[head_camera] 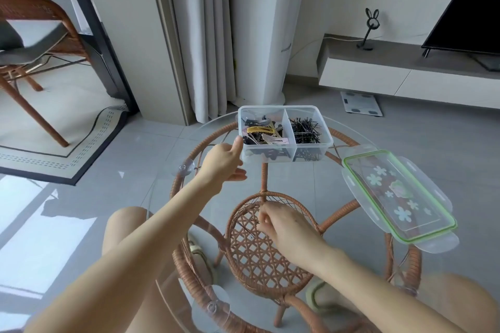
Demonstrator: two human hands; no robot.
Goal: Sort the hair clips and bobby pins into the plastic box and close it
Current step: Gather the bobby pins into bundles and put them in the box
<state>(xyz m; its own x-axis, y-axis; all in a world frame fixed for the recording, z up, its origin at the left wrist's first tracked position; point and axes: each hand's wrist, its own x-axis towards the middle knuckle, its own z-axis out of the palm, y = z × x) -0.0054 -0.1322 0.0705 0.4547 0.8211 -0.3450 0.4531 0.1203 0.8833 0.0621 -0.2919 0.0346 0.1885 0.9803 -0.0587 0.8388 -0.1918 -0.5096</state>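
Nearest me, my right hand (286,227) hovers low over the glass counter (311,178), its fingers (262,220) bunched with the tips drawn together. A thin dark bobby pin (244,228) lies slanted on the glass just beside those tips, and I cannot tell whether they actually pinch it or only touch its end. Farther out, my left hand (224,163) is released, fingers relaxed and nearly straight, with the thumb raised against the near left corner of the clear plastic box (270,153). The box stands open at the far edge of the counter. Its left compartment holds a heap of hair clips (263,131), yellow, pink and black, and its right compartment holds a pile of black bobby pins (307,130). The lid (378,189), clear with a green seal and printed flowers, lies flat on the right side of the counter, near the box's right corner but apart from it. Beyond the counter hangs a pale curtain (205,35).
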